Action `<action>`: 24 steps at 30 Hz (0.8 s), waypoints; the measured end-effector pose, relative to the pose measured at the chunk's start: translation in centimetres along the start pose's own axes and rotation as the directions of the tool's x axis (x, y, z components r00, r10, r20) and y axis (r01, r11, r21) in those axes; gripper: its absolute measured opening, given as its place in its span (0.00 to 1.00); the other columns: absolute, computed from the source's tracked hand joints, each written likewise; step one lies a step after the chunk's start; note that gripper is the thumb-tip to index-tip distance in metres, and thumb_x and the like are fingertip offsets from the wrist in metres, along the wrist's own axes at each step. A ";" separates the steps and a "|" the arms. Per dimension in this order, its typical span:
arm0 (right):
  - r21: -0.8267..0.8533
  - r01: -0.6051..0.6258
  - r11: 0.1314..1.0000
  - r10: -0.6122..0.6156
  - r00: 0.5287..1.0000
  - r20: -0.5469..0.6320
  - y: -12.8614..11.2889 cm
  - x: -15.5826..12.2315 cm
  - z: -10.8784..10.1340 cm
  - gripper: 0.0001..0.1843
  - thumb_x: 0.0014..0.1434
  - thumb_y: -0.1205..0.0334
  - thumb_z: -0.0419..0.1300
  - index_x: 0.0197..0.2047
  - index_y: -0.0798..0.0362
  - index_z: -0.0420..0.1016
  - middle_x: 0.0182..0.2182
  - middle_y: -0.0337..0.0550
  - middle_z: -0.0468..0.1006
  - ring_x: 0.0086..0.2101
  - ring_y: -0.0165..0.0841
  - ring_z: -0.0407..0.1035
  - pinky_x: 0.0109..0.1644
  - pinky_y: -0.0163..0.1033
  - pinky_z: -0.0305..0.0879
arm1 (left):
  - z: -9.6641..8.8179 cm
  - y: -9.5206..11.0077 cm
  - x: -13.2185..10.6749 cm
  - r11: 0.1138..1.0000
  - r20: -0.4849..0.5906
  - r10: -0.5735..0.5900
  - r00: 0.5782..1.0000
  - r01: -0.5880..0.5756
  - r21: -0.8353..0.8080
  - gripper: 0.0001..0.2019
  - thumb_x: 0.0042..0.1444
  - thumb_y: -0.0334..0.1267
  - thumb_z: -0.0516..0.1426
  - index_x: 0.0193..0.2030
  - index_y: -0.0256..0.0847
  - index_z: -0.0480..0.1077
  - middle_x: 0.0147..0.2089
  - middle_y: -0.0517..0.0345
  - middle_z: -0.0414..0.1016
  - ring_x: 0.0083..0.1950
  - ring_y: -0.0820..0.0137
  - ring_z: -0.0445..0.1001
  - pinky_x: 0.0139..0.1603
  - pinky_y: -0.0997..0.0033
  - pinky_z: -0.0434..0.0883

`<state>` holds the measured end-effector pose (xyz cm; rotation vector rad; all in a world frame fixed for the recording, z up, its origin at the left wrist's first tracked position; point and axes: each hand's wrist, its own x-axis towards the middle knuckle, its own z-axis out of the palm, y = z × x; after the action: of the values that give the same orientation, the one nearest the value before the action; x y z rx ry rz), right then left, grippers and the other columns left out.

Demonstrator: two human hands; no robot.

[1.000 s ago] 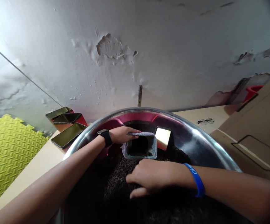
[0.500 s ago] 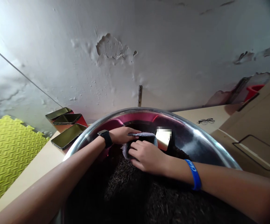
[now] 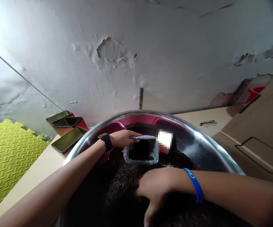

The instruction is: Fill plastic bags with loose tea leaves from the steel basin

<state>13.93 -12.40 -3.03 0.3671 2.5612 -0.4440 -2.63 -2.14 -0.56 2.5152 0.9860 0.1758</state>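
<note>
A big steel basin holds a heap of dark loose leaves. At its far side stands a square container lined with a grey bag, its mouth open. My left hand, with a black watch at the wrist, grips the bag's far rim. My right hand, with a blue wristband, lies palm down in the dark leaves just in front of the container, its fingers curled down into the heap and partly hidden.
Several gold-lidded red tins sit on the beige table to the left of the basin. A pair of glasses lies at the back right. A yellow foam mat covers the floor on the left. A peeling wall stands close behind.
My right hand went from the leaf heap up to the container's mouth, then came back down into the leaves. My left hand stayed on the bag's rim.
</note>
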 end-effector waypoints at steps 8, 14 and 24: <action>-0.029 0.032 0.999 -0.030 0.995 0.091 -1.3 0.2 -0.2 0.25 0.49 0.46 0.55 0.43 0.56 0.71 0.30 0.45 0.75 0.27 0.34 0.67 0.23 0.35 0.53 | 0.0 -0.1 0.0 1.000 0.017 -0.030 0.999 0.030 -0.006 0.23 0.56 0.52 0.46 0.57 0.52 0.58 0.54 0.61 0.66 0.52 0.69 0.66 0.52 0.71 0.61; -0.070 0.087 0.994 -0.096 0.986 -0.137 -1.2 -0.8 -0.7 0.19 0.54 0.48 0.51 0.41 0.53 0.70 0.28 0.43 0.75 0.25 0.31 0.66 0.24 0.35 0.51 | 0.0 0.0 0.1 1.000 0.010 -0.012 1.000 0.012 -0.007 0.23 0.56 0.53 0.46 0.57 0.50 0.59 0.55 0.60 0.66 0.52 0.68 0.66 0.52 0.71 0.61; 0.134 -0.188 0.973 0.230 0.759 -0.609 1.1 -0.7 -0.9 0.16 0.57 0.52 0.48 0.40 0.54 0.67 0.35 0.45 0.72 0.33 0.33 0.67 0.34 0.36 0.59 | 0.0 0.0 0.1 1.000 -0.005 -0.019 1.000 0.019 0.012 0.23 0.57 0.52 0.46 0.57 0.50 0.59 0.55 0.61 0.65 0.53 0.68 0.65 0.52 0.72 0.61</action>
<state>14.44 -11.19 -2.20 0.9583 3.0898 -0.3612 -2.56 -2.06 -0.57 2.5164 1.0162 0.1711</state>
